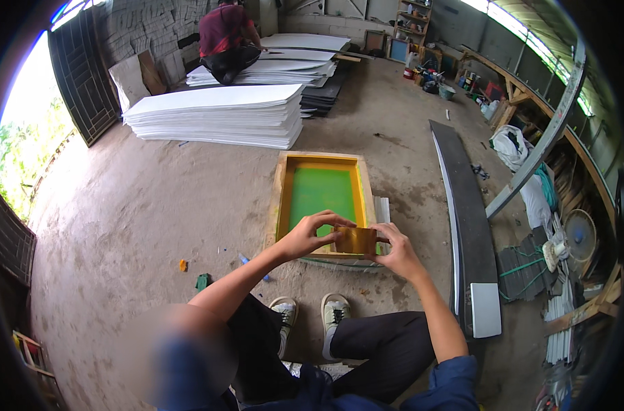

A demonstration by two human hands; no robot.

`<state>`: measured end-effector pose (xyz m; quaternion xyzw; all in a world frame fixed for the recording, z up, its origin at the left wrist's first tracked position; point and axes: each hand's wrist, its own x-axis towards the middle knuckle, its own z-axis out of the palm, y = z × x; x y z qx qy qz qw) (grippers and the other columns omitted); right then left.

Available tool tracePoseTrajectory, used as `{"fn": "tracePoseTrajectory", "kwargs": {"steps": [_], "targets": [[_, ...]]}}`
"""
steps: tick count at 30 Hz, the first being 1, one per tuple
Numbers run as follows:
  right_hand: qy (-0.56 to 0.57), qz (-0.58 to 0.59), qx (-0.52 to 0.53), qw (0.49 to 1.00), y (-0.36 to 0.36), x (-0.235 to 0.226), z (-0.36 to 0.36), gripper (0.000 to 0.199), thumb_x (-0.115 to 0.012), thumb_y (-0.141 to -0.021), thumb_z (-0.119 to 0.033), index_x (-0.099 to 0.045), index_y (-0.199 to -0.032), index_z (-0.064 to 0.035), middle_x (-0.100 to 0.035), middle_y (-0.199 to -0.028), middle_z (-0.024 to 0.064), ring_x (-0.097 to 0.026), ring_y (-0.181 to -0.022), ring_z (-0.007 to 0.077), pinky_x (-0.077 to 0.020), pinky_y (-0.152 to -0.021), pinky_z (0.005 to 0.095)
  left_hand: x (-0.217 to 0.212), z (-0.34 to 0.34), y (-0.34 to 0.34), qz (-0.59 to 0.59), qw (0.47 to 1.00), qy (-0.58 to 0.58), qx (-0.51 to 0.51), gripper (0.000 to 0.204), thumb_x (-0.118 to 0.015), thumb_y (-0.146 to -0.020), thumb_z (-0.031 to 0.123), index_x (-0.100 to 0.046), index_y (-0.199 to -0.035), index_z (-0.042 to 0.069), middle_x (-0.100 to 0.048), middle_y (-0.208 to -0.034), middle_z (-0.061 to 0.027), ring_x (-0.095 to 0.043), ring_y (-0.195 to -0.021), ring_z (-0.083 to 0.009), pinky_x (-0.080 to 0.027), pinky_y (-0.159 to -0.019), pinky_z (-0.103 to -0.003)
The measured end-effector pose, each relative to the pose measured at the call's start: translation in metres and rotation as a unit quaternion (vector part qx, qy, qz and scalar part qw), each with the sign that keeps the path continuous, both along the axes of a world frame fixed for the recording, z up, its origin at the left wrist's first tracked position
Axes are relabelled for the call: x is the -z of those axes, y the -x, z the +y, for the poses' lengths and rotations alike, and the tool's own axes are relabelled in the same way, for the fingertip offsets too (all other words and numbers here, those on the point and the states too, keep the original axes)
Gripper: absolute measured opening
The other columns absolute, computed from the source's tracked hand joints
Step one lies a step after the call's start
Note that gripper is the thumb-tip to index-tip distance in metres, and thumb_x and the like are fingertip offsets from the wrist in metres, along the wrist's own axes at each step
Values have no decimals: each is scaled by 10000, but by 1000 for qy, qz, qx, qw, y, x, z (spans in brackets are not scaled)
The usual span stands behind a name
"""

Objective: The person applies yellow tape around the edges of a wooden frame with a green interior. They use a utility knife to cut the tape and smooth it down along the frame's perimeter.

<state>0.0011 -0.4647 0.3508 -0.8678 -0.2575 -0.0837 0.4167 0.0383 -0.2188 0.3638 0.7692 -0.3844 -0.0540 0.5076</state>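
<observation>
Between my two hands is a piece of shiny brown tape (356,241), stretched above the near edge of a wooden frame. My left hand (310,234) pinches its left end with thumb and fingers. At the other end my right hand (398,252) grips it the same way. The frame looks like a screen-printing frame (282,185), with yellowish inner walls and a green mesh (322,190) inside. It lies on the floor in front of my feet, and the tape and hands hide part of its near rail.
Left of my feet lie a green scrap (202,281) and an orange scrap (183,265). A long dark board (462,198) stretches along the right. Farther off stand stacked white sheets (216,113), where another person (224,38) sits. A slanted metal post (541,144) rises at right.
</observation>
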Motion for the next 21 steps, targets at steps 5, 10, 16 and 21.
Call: {"fn": "tracePoseTrajectory", "kwargs": {"steps": [5, 10, 16, 21], "targets": [[4, 35, -16, 999, -3, 10, 2, 558, -736, -643, -42, -515, -1155, -58, -548, -1085, 118, -546, -1015, 270, -465, -882, 364, 9, 6, -3, 57, 997, 34, 31, 277, -588, -874, 179, -600, -1134, 84, -614, -1046, -64, -569, -995, -155, -435, -915, -322], [-1, 53, -35, 998, -6, 14, 13, 546, -727, -648, -29, -518, -1152, -53, -548, -1098, 116, -561, -1012, 257, -480, -893, 349, 18, 18, -5, 140, 987, 62, 48, 216, -585, -882, 149, -599, -1074, 53, -620, -1011, -33, -569, -971, -114, -446, -898, -297], [26, 83, -41, 995, -9, 24, 18, 555, -734, -652, -30, -521, -1165, -48, -550, -1111, 110, -572, -1010, 243, -486, -895, 338, 28, 14, -8, 238, 965, 41, 98, 175, -594, -884, 197, -557, -1005, 76, -580, -1050, -11, -536, -939, -81, -425, -873, -283], [-77, 90, -1, 993, -13, 39, 25, 540, -733, -707, -107, -512, -1195, -43, -552, -1118, 96, -559, -1042, 214, -454, -936, 360, 47, 1, -13, 206, 975, 76, -37, 145, -580, -893, 191, -541, -981, 82, -530, -954, 5, -537, -844, -89, -440, -820, -276]]}}
